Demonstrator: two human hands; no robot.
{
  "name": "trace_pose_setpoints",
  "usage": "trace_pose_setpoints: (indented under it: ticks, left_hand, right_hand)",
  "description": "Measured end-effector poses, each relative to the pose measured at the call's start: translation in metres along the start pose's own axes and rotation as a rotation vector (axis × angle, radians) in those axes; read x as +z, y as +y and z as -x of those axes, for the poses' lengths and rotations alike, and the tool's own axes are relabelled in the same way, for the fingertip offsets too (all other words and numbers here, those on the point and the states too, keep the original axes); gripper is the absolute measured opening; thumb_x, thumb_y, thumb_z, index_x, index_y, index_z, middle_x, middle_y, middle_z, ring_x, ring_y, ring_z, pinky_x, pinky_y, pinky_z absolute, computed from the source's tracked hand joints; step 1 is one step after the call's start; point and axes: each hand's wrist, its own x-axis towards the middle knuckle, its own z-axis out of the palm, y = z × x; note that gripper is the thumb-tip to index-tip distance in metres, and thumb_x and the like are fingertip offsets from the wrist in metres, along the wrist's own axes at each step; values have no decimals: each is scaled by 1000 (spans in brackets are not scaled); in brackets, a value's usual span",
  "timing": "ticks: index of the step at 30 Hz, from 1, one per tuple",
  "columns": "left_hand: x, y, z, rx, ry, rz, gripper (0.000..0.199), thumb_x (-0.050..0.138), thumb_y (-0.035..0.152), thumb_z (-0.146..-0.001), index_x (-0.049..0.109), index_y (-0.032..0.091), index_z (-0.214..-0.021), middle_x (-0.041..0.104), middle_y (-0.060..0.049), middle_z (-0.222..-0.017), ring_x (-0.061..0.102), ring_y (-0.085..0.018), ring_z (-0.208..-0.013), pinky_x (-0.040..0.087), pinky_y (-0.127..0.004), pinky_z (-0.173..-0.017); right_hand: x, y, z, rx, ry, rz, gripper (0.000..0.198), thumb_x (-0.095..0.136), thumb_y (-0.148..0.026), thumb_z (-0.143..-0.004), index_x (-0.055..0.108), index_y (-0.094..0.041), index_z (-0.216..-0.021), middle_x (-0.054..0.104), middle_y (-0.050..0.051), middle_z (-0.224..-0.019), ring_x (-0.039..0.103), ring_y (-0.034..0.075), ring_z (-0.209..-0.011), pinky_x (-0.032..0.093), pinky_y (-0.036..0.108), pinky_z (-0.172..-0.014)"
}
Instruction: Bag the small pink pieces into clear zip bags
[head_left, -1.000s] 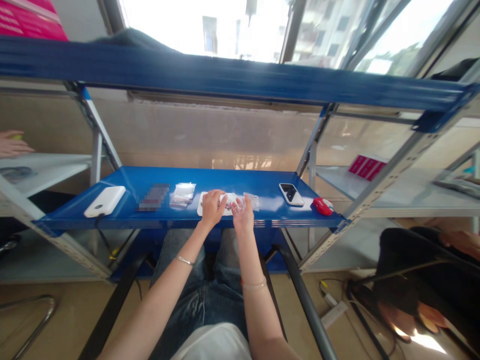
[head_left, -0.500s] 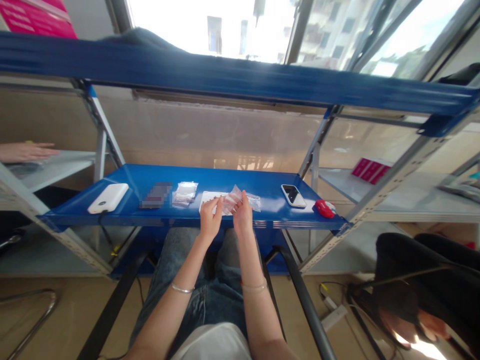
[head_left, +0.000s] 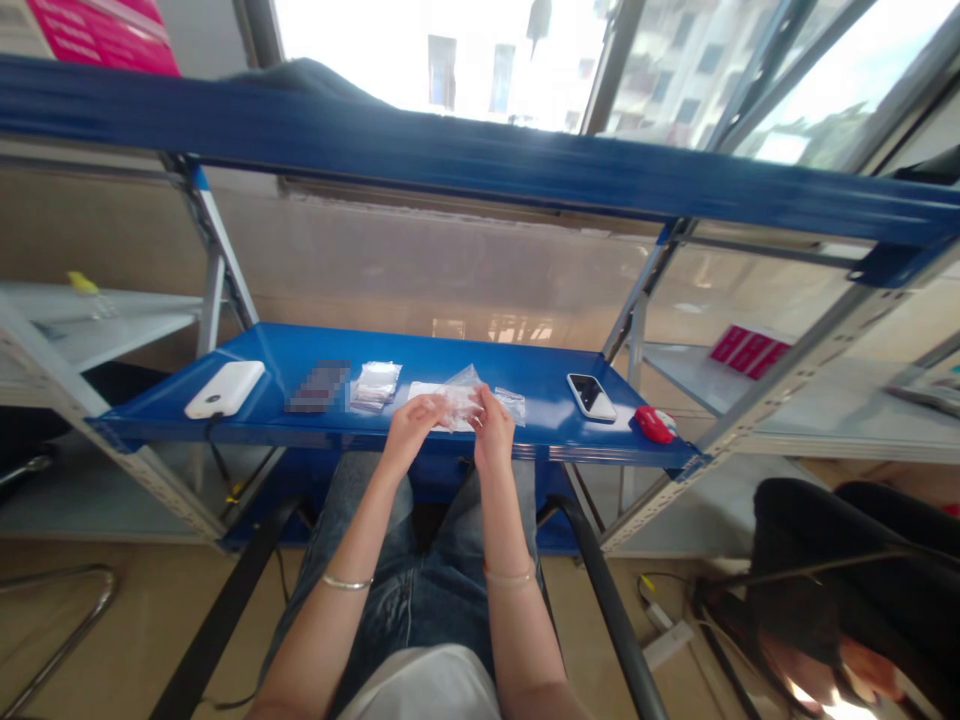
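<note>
Your left hand point(head_left: 415, 420) and right hand point(head_left: 493, 425) pinch a clear plastic bag point(head_left: 465, 382) between them, over the front part of the blue surface point(head_left: 442, 355). That surface stretches behind your fingers to its back edge, and a strip of it separates the second clear bag point(head_left: 511, 403) from the smartphone point(head_left: 592, 397). Your forearms angle forward and inward, thumbs and fingers drawn close. You cannot tell what the held bag contains; a flat white item point(head_left: 420, 391) lies beneath it, partly covered. A stack of clear bags point(head_left: 376, 384) sits to the left.

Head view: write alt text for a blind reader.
A person's left hand and right hand hold a clear plastic bag over a flat white item on a blue shelf, between stacked packets and a phone.
</note>
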Motion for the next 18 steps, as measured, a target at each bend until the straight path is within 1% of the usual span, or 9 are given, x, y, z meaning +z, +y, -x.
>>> trace_pose_setpoints:
  ticks: [2,3,6,11,15,16,18]
  left_hand:
    - [1,0,2,-72,-118,-7,38,78,38,-59,68,16,-88,73,-5,-75,67,-18,-67,53,-31,-69]
    - [2,0,2,-94,-156,-16,37,79,36,-57,68,16,-85,73,-5,-73,67,-19,-66,53,-31,-69]
    - [1,-2,4,-125,-190,-38,29,79,33,-56,68,16,-77,72,-5,-67,67,-19,-62,53,-31,-68]
    - [-6,-2,3,-151,-286,-84,28,79,30,-58,68,15,-79,71,-5,-64,67,-18,-62,52,-30,-68]
    - [-11,0,2,-85,-276,-67,26,79,32,-59,67,16,-75,73,-7,-81,68,-19,-77,52,-30,-76]
    - [-12,1,1,-64,-257,-71,25,78,34,-60,67,16,-74,73,-7,-82,68,-20,-79,51,-30,-78]
    - [-15,2,0,-37,-194,-97,26,74,40,-66,68,16,-74,73,-6,-79,67,-19,-78,50,-30,-78]
  right_hand:
    - [-1,-2,-1,-12,16,18,27,71,-36,-66,71,-13,-79,69,3,-73,54,7,-53,41,18,-47]
    - [-2,-3,-1,-16,19,25,27,71,-37,-65,71,-13,-80,69,3,-74,54,7,-54,41,18,-47]
    - [-5,-4,-4,-25,30,32,29,72,-38,-64,71,-14,-79,69,3,-74,55,7,-55,41,17,-47]
    - [-12,-2,-9,-62,68,62,32,74,-41,-61,70,-13,-75,68,2,-73,55,8,-56,38,17,-46]
    - [-13,-4,-9,-75,28,101,31,74,-41,-61,70,-13,-74,68,2,-71,54,7,-55,36,17,-47]
    - [-13,-4,-9,-80,16,115,32,74,-42,-61,70,-13,-73,68,2,-70,54,7,-55,36,18,-47]
    - [-14,-5,-8,-91,-9,146,32,74,-42,-61,70,-13,-73,68,2,-70,54,8,-55,35,18,-48]
